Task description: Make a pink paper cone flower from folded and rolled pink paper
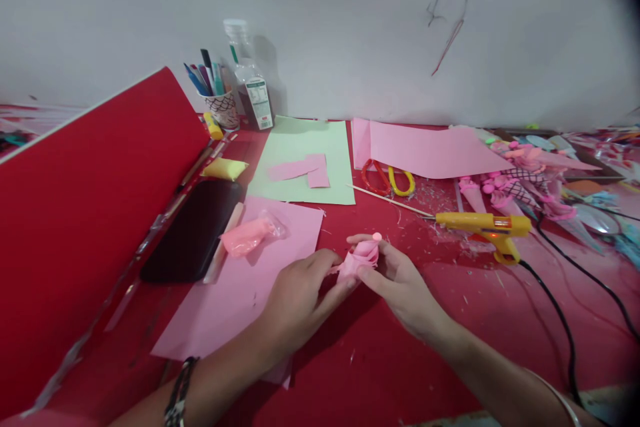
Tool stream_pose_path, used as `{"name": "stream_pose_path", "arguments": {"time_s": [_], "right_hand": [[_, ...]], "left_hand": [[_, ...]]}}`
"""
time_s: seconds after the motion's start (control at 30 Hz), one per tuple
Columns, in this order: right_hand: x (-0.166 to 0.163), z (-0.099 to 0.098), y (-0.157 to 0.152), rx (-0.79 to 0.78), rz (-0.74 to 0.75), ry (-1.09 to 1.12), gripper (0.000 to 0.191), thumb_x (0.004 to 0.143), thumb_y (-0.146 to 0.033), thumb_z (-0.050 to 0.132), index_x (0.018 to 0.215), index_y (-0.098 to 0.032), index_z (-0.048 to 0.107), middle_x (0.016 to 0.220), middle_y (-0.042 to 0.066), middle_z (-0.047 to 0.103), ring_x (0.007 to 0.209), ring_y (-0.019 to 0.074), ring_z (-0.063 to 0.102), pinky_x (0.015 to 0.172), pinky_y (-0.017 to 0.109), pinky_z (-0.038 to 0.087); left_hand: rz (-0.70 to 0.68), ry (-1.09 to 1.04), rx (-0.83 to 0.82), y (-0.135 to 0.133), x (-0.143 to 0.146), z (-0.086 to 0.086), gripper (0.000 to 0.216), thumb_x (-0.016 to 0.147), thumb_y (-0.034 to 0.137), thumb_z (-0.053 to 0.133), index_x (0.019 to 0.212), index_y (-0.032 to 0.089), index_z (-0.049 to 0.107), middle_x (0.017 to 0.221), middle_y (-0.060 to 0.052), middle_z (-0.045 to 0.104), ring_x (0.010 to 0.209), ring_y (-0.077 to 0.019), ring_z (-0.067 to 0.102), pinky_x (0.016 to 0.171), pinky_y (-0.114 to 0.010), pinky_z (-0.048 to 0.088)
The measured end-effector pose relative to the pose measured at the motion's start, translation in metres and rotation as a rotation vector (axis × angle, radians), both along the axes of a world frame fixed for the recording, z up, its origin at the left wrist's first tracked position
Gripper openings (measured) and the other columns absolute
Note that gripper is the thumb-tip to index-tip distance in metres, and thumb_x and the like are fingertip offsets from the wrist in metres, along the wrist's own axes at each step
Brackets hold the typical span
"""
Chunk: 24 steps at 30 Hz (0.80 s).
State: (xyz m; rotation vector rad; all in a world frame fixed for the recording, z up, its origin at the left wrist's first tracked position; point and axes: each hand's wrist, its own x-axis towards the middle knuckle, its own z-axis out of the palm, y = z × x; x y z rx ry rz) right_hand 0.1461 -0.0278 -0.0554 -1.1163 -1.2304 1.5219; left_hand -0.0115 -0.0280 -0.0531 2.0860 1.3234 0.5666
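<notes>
A small pink folded-paper piece with a round pink bead-like ball at its tip is held between both hands over the red tabletop. My left hand pinches its lower left side, thumb in front. On the other side, my right hand grips it with thumb and fingers, near the ball. Some fingertips are hidden behind the paper. To the right lies a yellow hot glue gun, its nozzle pointing toward the hands and touching or close to a thin wooden stick.
Pink paper and a packet of pink clay lie left, beside a dark phone. Scissors, green paper and a bottle sit behind. Pink paper cones crowd the right. The black cord trails frontward.
</notes>
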Motion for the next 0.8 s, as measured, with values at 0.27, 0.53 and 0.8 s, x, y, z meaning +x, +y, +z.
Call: {"name": "stream_pose_path", "arguments": {"time_s": [0.27,0.53,0.8], "right_hand": [[0.0016,-0.0031,0.0012,0.023,0.035,-0.046,0.025,0.073,-0.019,0.054,0.098,-0.021,0.053,0.097,0.003,0.058,0.088,0.0131,0.056,0.079,0.027,0.046],[0.0035,-0.0068,0.0008,0.042,0.046,-0.047,0.037,0.074,-0.013,0.049,0.109,-0.024,0.047,0.097,0.002,0.055,0.088,0.0129,0.054,0.077,0.027,0.045],[0.0016,-0.0086,-0.0007,0.098,0.103,-0.327,0.047,0.069,-0.013,0.052,0.113,-0.023,0.041,0.095,0.002,0.054,0.084,0.0135,0.054,0.077,0.029,0.045]], "left_hand": [[-0.026,-0.08,0.009,0.0012,-0.0024,-0.0033,0.023,0.087,0.03,0.034,0.073,0.018,0.046,0.067,0.002,0.052,0.059,-0.0112,0.048,0.054,-0.022,0.034],[0.106,-0.313,-0.096,0.0032,-0.0008,0.003,0.022,0.088,0.025,0.029,0.075,0.018,0.045,0.068,0.002,0.049,0.062,-0.0113,0.045,0.059,-0.023,0.036],[0.137,-0.528,-0.223,0.0011,-0.0037,-0.0043,0.029,0.09,0.031,0.023,0.066,0.019,0.034,0.062,0.004,0.033,0.054,-0.0099,0.033,0.053,-0.021,0.033]]}}
